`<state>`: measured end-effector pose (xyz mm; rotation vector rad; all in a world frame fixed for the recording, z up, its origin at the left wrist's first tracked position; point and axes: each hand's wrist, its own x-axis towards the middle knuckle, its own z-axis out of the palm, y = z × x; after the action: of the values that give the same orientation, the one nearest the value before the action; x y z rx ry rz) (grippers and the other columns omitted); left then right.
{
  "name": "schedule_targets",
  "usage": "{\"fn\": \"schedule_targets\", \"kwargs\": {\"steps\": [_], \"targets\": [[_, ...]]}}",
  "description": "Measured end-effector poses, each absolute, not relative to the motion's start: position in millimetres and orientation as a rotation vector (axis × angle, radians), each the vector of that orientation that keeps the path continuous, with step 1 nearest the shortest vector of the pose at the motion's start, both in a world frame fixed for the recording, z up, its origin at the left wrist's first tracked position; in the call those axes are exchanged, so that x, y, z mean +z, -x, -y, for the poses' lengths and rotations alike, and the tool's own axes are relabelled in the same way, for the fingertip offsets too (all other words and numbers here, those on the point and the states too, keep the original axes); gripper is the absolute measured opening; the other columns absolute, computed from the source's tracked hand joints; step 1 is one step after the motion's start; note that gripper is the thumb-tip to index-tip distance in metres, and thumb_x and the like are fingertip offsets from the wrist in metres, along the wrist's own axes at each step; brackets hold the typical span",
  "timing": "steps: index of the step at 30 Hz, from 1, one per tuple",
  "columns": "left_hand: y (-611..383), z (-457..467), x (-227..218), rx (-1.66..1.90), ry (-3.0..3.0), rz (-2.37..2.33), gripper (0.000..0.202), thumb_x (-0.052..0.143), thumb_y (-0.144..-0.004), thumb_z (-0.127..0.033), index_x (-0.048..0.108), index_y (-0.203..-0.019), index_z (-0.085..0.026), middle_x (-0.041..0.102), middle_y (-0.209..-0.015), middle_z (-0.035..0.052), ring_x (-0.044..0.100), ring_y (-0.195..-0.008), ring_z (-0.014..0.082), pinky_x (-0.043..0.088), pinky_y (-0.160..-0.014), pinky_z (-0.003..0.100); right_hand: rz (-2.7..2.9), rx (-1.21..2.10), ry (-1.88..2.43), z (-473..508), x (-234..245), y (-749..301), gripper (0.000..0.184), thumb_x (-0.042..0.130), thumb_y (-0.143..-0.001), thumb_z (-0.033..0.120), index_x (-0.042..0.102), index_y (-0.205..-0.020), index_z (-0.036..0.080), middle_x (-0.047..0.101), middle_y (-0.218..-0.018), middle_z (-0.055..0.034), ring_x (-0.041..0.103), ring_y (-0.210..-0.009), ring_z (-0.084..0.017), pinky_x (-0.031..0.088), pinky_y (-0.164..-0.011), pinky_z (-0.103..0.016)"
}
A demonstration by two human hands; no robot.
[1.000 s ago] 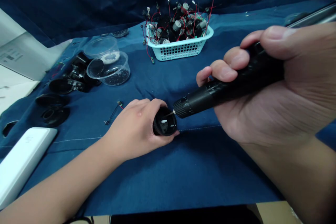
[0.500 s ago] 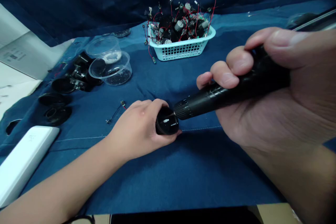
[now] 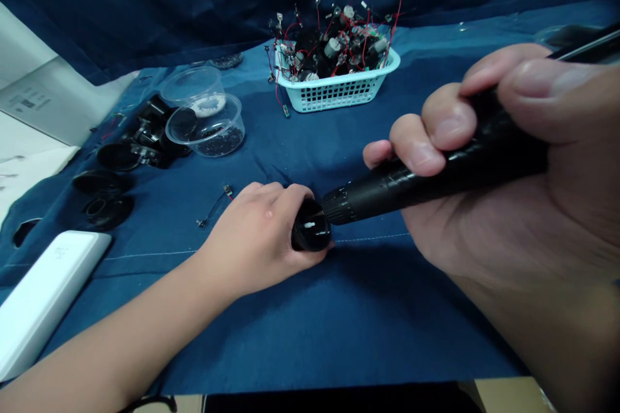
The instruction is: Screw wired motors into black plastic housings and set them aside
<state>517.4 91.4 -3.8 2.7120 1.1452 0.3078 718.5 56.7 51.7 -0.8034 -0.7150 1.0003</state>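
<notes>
Dark blue cloth [image 3: 339,316] covers the work surface and hangs up behind it in folds. Near its far edge sits a pale turquoise plastic basket [image 3: 334,98], heaped with small black motor assemblies [image 3: 329,45] trailing red wires. To the left of the basket are two clear plastic tubs [image 3: 206,126], one overlapping the other, and the nearer holds small black parts [image 3: 217,141]. Further left lie black plastic pieces [image 3: 150,132] and round black discs [image 3: 109,210], with a white rectangular slab [image 3: 48,287] near the front corner. One small wired part [image 3: 212,206] lies alone on the cloth, just beyond the left hand.

The left hand [image 3: 252,239] rests low on the cloth, its fingers [image 3: 285,197] curled together around a black cylindrical housing [image 3: 310,227], whose end faces right and sticks out past the fingertips. The right hand [image 3: 484,226] grips a black pen-shaped electric screwdriver [image 3: 387,197], with the fingers [image 3: 436,129] wrapped closely around the barrel and the thumb on top. Its knurled nose [image 3: 336,205] sits right against the end of the housing. The view there is poor, so I can't tell whether a bit enters the housing.
</notes>
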Motion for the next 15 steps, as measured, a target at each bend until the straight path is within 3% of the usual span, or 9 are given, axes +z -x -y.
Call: {"fn": "schedule_targets", "kwargs": {"steps": [4,15], "targets": [[-517.7,-91.9,-4.5,0.311,-2.702,-1.135,0.043,0.073,-0.086,-0.054,0.064,-0.109,-0.020,0.072,-0.089,0.0034,0.070,-0.084,0.0248,0.047,-0.080,0.040,0.736,1.008,0.793,-53.5,54.0,-716.2,0.011,0.055,-0.080,0.025,0.056,-0.070,0.023,0.051,-0.065,0.0035,0.054,-0.059,-0.013,0.067,-0.074,-0.038],[-516.9,-91.6,-4.3,0.323,-2.659,-1.126,0.043,0.075,-0.086,-0.055,0.063,-0.109,-0.021,0.072,-0.090,0.0018,0.070,-0.085,0.0236,0.048,-0.081,0.040,0.677,0.992,0.886,-57.7,59.0,-714.7,0.015,0.052,-0.076,0.025,0.053,-0.061,0.023,0.049,-0.060,0.0043,0.052,-0.054,-0.012,0.066,-0.068,-0.037]]}}
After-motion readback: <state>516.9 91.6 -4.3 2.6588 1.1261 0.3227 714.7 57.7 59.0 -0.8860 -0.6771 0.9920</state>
